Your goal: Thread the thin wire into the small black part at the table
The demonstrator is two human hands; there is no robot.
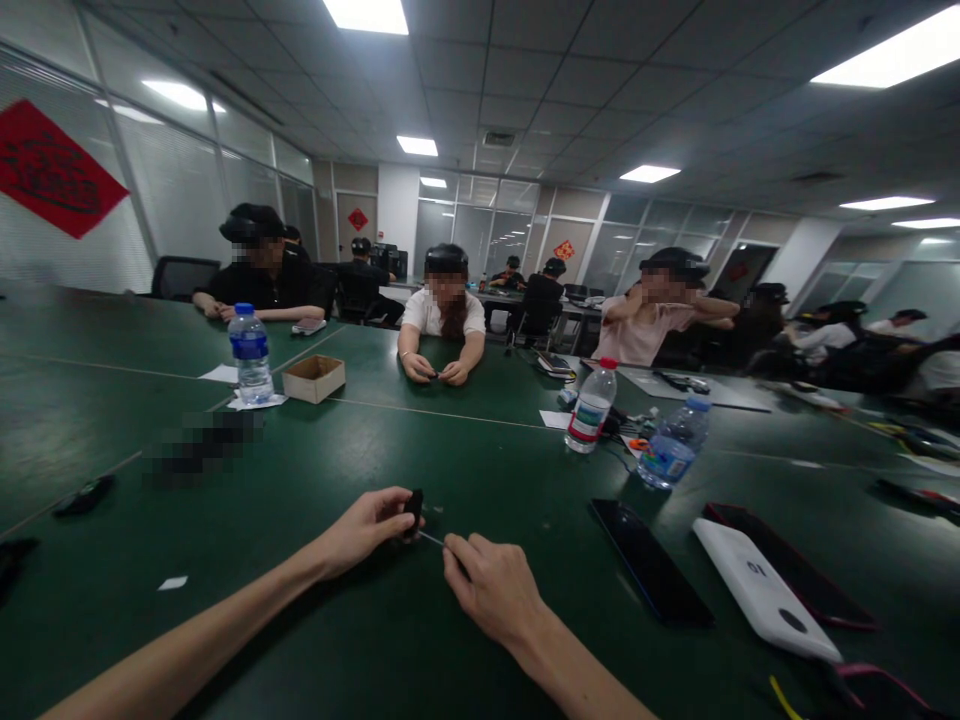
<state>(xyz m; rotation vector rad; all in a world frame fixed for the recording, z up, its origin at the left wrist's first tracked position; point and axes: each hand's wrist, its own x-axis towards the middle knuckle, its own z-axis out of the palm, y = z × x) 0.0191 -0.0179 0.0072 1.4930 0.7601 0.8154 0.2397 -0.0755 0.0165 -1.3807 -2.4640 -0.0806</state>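
Observation:
My left hand (pixel 381 522) pinches a small black block-shaped part (pixel 415 508) between thumb and fingers, held above the green table (pixel 322 640). My right hand (pixel 491 580) is closed on a tool with a thin metal shaft (pixel 430 538), which looks like a screwdriver; its handle is mostly hidden in the fist. The shaft points left toward the lower part of the black piece. Whether its tip touches that piece is too small to tell.
A black phone (pixel 649 560), a white device (pixel 761 585) and a dark red-edged one (pixel 795 565) lie to the right. Bottles (pixel 591 408) (pixel 675 445) stand beyond them. At left are another bottle (pixel 251 355), a cardboard box (pixel 315 378) and a paper scrap (pixel 173 583). People sit opposite.

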